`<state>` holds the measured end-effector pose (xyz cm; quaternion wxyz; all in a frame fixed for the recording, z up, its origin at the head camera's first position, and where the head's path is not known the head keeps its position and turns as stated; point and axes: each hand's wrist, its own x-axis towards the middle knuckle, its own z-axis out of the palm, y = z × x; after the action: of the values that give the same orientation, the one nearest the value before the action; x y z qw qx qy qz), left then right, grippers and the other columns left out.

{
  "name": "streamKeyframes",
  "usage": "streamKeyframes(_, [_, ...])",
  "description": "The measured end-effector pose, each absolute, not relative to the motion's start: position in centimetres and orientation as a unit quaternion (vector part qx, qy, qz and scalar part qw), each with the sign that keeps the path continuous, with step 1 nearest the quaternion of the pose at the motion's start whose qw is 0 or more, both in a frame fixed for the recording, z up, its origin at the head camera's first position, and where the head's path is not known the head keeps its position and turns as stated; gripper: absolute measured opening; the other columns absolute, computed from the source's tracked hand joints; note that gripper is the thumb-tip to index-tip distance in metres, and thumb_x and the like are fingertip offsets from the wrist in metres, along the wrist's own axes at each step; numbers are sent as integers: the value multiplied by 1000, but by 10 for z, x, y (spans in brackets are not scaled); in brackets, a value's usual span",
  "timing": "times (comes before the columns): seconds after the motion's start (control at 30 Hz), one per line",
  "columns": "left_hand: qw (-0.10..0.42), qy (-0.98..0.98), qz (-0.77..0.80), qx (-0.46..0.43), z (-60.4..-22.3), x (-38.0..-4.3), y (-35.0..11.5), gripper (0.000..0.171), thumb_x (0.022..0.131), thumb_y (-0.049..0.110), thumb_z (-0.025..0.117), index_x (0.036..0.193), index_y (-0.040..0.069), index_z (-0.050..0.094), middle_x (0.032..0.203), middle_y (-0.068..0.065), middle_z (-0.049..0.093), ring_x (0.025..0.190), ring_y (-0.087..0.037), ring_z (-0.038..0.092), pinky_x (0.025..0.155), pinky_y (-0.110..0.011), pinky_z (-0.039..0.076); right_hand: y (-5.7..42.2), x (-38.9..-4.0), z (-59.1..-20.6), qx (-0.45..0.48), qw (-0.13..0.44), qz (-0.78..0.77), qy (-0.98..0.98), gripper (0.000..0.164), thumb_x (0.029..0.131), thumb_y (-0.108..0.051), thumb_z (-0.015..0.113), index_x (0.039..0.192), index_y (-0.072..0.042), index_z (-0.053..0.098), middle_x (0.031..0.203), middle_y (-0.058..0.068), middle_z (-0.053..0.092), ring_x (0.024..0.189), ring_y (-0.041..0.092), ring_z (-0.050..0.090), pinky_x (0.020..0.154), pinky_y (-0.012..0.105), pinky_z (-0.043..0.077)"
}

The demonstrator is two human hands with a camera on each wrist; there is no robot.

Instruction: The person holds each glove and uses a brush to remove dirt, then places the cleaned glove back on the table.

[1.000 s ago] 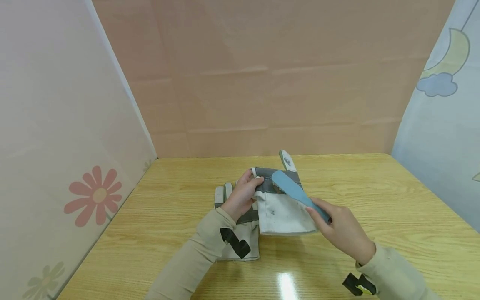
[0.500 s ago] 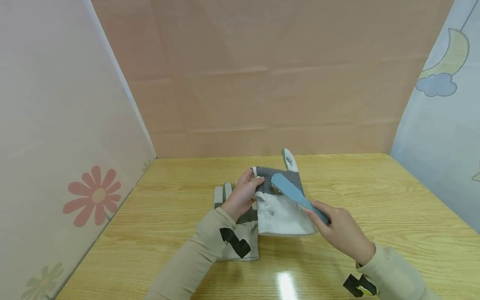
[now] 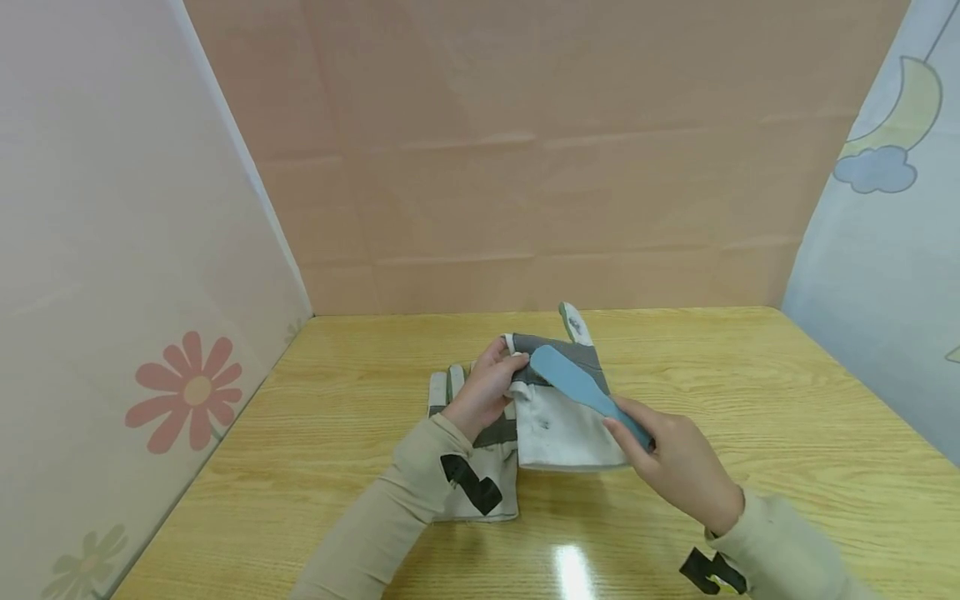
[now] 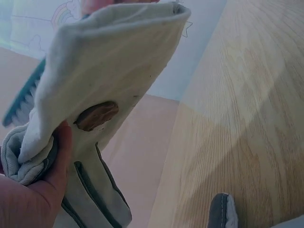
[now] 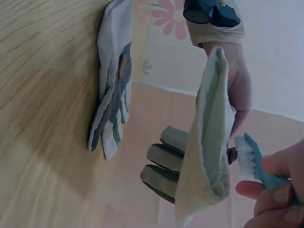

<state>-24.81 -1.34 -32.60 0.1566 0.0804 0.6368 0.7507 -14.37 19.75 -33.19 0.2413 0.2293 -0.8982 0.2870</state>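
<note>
A white and grey work glove hangs above the table, cuff toward me. My left hand grips it by its left edge; the left wrist view shows the thumb beside a bunched fold. A brown patch marks the glove's underside. My right hand holds a blue brush by its handle, the head lying over the glove's grey band. In the right wrist view white bristles face the glove, close to a dark spot on it.
A second, similar glove lies on the wooden table, partly under my left hand and sleeve. A plain pinkish-brown backdrop stands behind the table. Printed side panels flank it, with a flower at left and a cloud at right.
The brush head has shifted a little left across the grey band, toward my left fingers, and my right hand with it. My left hand stays in place; the held glove barely moves.
</note>
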Motion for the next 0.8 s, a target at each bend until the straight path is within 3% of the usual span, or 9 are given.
streamKeyframes(0.47, [159, 639, 747, 95, -324, -244, -15, 30, 100, 12, 38, 130, 8, 39, 93, -2, 57, 76, -5, 59, 66, -20, 47, 203, -148, -334, 216, 251, 280, -901, 29, 89, -10, 62, 116, 2, 63, 48, -13, 33, 40, -10, 15, 36, 14, 25])
streamKeyframes(0.67, [158, 642, 744, 93, -324, -243, -15, 33, 101, 13, 38, 133, 10, 38, 115, -15, 57, 87, -9, 60, 69, -21, 48, 205, -150, -336, 208, 241, 285, -904, 30, 89, -10, 61, 116, 4, 62, 48, -11, 31, 40, -9, 14, 35, 16, 25])
streamKeyframes(0.8, [163, 640, 745, 92, -325, -244, -15, 36, 101, 14, 38, 137, 11, 35, 129, -21, 51, 107, -23, 60, 78, -26, 50, 206, -150, -336, 201, 233, 289, -906, 30, 90, -10, 60, 117, 3, 62, 48, -11, 31, 40, -7, 14, 36, 17, 26])
